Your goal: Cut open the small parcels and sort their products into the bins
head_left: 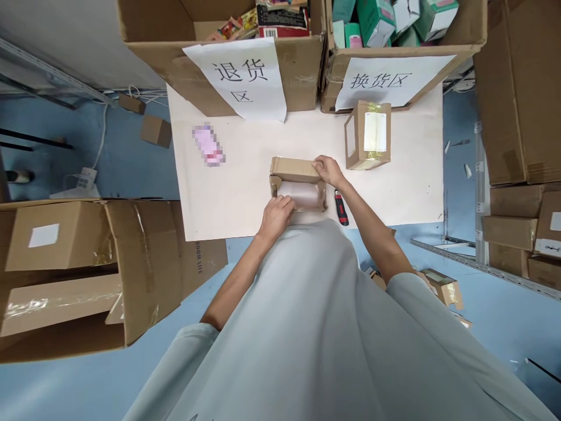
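A small cardboard box (291, 169) lies on the white table in front of me with its lid folded up. Inside it is a pale pinkish, rounded item (300, 194), blurred and only partly visible. My left hand (276, 217) is closed at the box's near left edge, its fingertips curled over the rim beside the item. At the upper right corner, my right hand (328, 171) pinches the raised lid. A red and black box cutter (340, 208) rests just right of the box, apart from both hands.
A taped, labelled carton (353, 143) stands on the table (245, 199). Behind are two large bins with Chinese signs: one (302, 76) holds colourful packets, the other (328, 88) green boxes. A pixelated pink object (208, 144) lies left. An open carton (144, 263) is at lower left.
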A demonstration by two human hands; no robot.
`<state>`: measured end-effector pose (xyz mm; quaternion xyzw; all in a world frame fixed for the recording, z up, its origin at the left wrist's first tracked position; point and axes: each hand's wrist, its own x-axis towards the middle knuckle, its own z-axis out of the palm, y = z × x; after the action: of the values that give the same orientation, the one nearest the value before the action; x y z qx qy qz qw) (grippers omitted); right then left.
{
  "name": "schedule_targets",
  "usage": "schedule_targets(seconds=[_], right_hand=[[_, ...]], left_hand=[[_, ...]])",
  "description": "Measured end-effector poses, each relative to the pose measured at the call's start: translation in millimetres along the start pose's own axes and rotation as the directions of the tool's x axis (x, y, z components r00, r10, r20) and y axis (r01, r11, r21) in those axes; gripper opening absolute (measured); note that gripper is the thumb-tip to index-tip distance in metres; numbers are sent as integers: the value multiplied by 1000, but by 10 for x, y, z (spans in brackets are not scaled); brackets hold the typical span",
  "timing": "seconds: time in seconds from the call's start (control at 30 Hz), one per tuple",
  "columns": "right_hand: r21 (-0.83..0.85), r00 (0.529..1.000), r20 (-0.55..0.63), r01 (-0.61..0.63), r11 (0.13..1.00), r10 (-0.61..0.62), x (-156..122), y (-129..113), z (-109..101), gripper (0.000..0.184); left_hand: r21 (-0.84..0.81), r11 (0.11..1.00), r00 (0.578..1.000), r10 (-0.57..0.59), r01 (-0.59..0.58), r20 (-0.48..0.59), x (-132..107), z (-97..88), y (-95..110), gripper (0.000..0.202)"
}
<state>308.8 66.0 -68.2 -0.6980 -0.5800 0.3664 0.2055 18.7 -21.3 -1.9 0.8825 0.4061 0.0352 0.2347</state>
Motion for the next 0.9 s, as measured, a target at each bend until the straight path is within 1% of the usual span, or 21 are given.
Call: schedule_targets(seconds=[0.1,0.2,0.27,0.33,0.4,0.47,0.5,0.57,0.63,0.7,0.73,0.8,0.83,0.9], right_hand=[[-20,999,-35,-29,999,29,12,15,-43,39],[-48,1000,7,13,999,-13,-13,-14,-55,37],[-65,999,15,32,997,-31,-58,-58,-43,37],[-99,1000,8,18,995,-17,-125,-109,-30,38],[-149,1000,-5,6,989,-6,-215,-159,-27,38],[-209,998,-41,29,977,-38,-335,-208,-38,39],[-235,996,-64,47,971,-64,-408,-235,-46,40],[-266,988,-97,93,959,-123,-581,-296,-61,42],[-273,978,-84,163,948,-192,-778,-373,-59,44],[-286,961,-45,249,925,-272,-974,-462,-29,48],[-300,953,-30,278,912,-301,-1063,-506,-4,56],[-325,949,-12,294,899,-315,-1206,-576,63,69],[-326,951,5,294,898,-310,-1257,-597,99,71],[-305,948,80,318,898,-308,-1313,-600,168,70]], left_hand=[[9,999,998,-43,44,-49,-174,55,-26,31],[2,995,994,-96,96,-61,-262,129,-96,29],[3,994,993,-110,110,-37,-281,192,-140,27],[3,994,994,-107,107,-9,-293,255,-171,29],[-30,995,995,-96,97,25,-311,296,-183,27],[-105,991,995,-79,85,67,-333,301,-174,25],[-146,986,994,-68,79,83,-340,287,-160,27],[-206,976,995,-53,69,82,-329,231,-121,28],[-214,974,997,-63,70,38,-267,157,-86,22],[-179,980,996,-88,85,-9,-146,89,-84,28],[-155,984,995,-97,94,-16,-67,65,-99,30],[-102,990,995,-98,98,12,102,40,-159,31],[-75,993,995,-93,96,41,179,37,-198,32],[-26,997,992,-76,79,96,292,42,-277,31]])
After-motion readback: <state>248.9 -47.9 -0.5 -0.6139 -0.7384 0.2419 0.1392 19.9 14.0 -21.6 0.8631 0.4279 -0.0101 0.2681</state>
